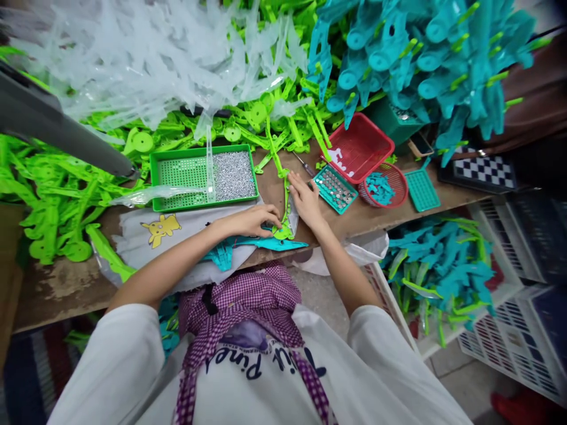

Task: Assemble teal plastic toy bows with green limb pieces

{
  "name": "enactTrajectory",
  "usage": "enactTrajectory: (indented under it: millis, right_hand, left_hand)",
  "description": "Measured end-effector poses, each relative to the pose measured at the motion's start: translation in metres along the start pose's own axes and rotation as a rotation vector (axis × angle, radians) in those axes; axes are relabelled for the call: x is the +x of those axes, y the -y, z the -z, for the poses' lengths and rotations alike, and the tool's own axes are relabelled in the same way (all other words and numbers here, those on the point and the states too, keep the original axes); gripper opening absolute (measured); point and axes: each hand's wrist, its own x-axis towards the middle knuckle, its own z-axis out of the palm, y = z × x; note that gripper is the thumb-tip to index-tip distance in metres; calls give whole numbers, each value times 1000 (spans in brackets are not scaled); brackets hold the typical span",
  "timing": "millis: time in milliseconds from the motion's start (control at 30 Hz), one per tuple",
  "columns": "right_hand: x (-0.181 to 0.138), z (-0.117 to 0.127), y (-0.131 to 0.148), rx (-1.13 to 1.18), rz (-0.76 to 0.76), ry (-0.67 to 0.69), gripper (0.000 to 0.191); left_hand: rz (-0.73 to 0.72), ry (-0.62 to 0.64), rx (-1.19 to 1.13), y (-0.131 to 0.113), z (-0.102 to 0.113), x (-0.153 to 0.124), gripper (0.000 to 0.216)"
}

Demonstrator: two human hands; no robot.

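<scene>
Green part point(286, 200), pointing away

Lies over the counter point(354, 223) between left hand point(259, 221) and right hand point(305, 199), with a crosswise teal part point(257, 242) at the near end. Touched there by bent left fingers, clasp unclear; higher by straight, seemingly loose right fingers.

Heaped green parts point(80, 251) and trayed metal bits point(233, 176) show a workshop.

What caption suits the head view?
Left hand and right hand at a lime-green plastic part, perforated green tray beyond.
</scene>
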Motion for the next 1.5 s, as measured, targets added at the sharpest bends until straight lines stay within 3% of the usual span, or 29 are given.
enactTrajectory:
  millis: [133, 300, 400, 533, 667, 767, 833, 967, 1100, 1200, 1333, 1500]
  right_hand:
    - [2, 6, 3, -32, 16, -30, 46]
    - [10, 21, 14, -167, 126, 26, 43]
    - [6, 25, 17, -148, 95, 21, 42]
    - [9, 33, 27, -90, 91, -142, 39]
    - [49, 50, 47, -23, 204, -271, 39]
    - [87, 56, 55, -58, 124, -297, 44]
    - [101, 52, 57, -101, 13, -262, 44]
    - [98, 33, 58, -223, -109, -62, 35]
    - [92, 23, 44, -4, -133, 60, 26]
    - [93, 22, 26, 150, -105, 100, 29]
    - [93, 21, 15, 176, -104, 117, 27]
    - [94, 16, 41, 59, -93, 95, 27]
  left_hand:
    - [2, 2, -10, -1, 0, -1, 27]
    - [-7, -4, -18, 3, -1, 0, 28]
    - [-8, -21, -18, 5, -2, 1, 28]
    - [-12, -15, -1, 3, -1, -1, 30]
    - [9, -4, 5, 0, 1, -4, 30]
    - [17, -12, -13, 0, 0, -4, 30]
    - [16, -13, -21, 0, -1, -4, 30]
    - [20, 3, -22, 2, -1, -3, 30]
    - [17, -3, -18, 2, -1, -3, 31]
    - [14, 7, -18, 2, -1, -3, 31]
    - [24, 4, -9, 2, -1, -2, 31]
    - [34, 13, 6, 0, 1, -3, 32]
